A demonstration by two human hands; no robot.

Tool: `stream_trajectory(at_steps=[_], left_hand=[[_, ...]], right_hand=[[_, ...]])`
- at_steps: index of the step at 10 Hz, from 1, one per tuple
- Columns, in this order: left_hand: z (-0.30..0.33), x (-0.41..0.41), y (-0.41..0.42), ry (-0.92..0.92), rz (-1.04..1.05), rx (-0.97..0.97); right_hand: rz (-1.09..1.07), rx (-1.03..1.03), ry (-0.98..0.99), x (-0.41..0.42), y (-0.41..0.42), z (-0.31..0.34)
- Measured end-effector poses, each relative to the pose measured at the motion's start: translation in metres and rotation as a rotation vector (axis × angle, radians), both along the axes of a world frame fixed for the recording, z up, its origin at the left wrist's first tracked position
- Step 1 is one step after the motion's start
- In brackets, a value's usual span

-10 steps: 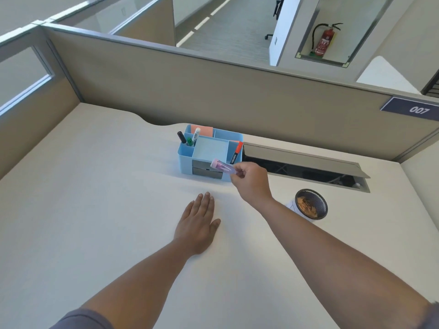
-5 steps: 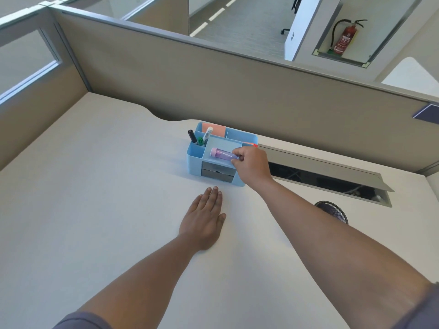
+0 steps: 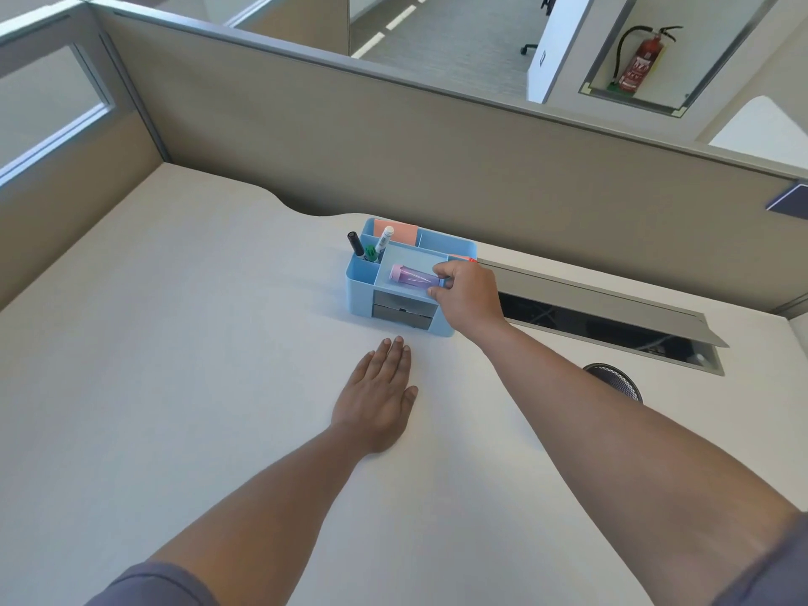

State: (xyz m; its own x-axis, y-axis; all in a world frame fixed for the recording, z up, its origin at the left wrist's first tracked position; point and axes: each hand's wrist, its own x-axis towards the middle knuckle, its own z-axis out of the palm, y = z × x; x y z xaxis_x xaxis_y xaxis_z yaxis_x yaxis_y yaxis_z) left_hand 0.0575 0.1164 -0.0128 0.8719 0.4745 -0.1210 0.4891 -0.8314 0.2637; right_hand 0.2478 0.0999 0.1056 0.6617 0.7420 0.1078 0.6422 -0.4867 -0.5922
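Observation:
A light blue desk organizer (image 3: pixel 359 279) with grey drawers stands on the white desk near the partition. My right hand (image 3: pixel 470 295) pinches the end of a small purple tube (image 3: pixel 411 275), which lies level over the organizer's wide front tray. Whether the tube touches the tray floor I cannot tell. My left hand (image 3: pixel 377 398) rests flat on the desk in front of the organizer, fingers straight and together. Markers (image 3: pixel 376 247) stand in the organizer's left compartment, and pink notes (image 3: pixel 395 230) sit in a back one.
A cable slot with a raised grey flap (image 3: pixel 599 299) runs along the desk's back right. A black mesh cup (image 3: pixel 614 380) is partly hidden behind my right forearm. Beige partition walls (image 3: pixel 393 146) enclose the desk at the back and left.
My right hand carried the purple tube forward and left, from in front of the organizer to over its front tray. The view shifted too. The left hand stayed flat.

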Motion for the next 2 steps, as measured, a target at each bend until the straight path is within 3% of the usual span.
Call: stream_trajectory(at_steps=[2], left_hand=[[0.0012, 0.0000, -0.0009, -0.005, -0.005, -0.004]], right_hand=[[-0.035, 0.024, 0.041, -0.0032, -0.0032, 0.0001]])
